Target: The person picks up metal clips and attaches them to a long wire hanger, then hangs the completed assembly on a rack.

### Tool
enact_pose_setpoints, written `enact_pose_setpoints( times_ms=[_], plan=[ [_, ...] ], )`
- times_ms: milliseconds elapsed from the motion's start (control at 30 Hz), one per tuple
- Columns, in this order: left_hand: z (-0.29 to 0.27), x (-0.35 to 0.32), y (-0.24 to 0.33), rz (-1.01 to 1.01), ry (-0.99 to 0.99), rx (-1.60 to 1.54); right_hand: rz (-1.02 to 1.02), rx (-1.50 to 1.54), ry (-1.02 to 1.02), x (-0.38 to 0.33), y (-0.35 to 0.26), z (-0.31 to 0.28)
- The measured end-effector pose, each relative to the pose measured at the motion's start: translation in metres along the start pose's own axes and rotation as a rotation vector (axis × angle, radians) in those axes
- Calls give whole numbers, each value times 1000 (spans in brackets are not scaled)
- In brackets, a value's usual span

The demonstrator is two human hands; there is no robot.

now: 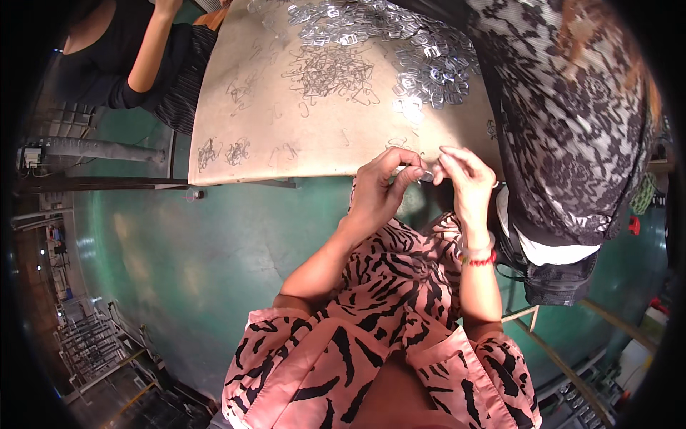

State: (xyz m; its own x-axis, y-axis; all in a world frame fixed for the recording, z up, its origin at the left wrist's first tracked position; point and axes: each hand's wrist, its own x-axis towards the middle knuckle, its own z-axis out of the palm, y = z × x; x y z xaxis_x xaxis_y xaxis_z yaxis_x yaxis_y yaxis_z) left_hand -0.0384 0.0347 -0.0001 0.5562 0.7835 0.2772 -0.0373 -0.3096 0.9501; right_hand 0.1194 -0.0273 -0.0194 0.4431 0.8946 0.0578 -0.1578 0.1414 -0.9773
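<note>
Just off the table's near edge, my left hand (386,187) pinches a small shiny metal piece (426,176) between thumb and forefinger. Its exact kind is mostly hidden by the fingers. Close beside it, my right hand (470,182) has its thumb and forefinger brought together at the piece's right end; whatever they pinch is too small to make out. A pile of flat silver metal buckles (432,75) lies beyond my hands. Left of it is a tangled heap of thin bent wire hooks (334,74). A few wire pieces (397,143) rest at the table edge near my left hand.
The pale tabletop (286,161) also bears small wire clusters (238,151) at its left corner. A person in black-and-white lace (564,129) sits close on my right, with a black bag (564,279) below. Another person in dark clothing (107,61) is at the far left.
</note>
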Motion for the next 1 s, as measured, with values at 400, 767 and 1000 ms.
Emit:
enact_pose_setpoints(
  times_ms=[400, 767, 1000],
  plan=[
    [-8, -3, 9, -50, 38, -234, -559, -1165, -159, 90, 60, -6],
    [17, -2, 7, 192, -95, 224, 15, -195, 50, -11, -50, 9],
    [23, -2, 14, 204, -115, 248, -210, -243, 101, -35, -56, 5]
  ],
)
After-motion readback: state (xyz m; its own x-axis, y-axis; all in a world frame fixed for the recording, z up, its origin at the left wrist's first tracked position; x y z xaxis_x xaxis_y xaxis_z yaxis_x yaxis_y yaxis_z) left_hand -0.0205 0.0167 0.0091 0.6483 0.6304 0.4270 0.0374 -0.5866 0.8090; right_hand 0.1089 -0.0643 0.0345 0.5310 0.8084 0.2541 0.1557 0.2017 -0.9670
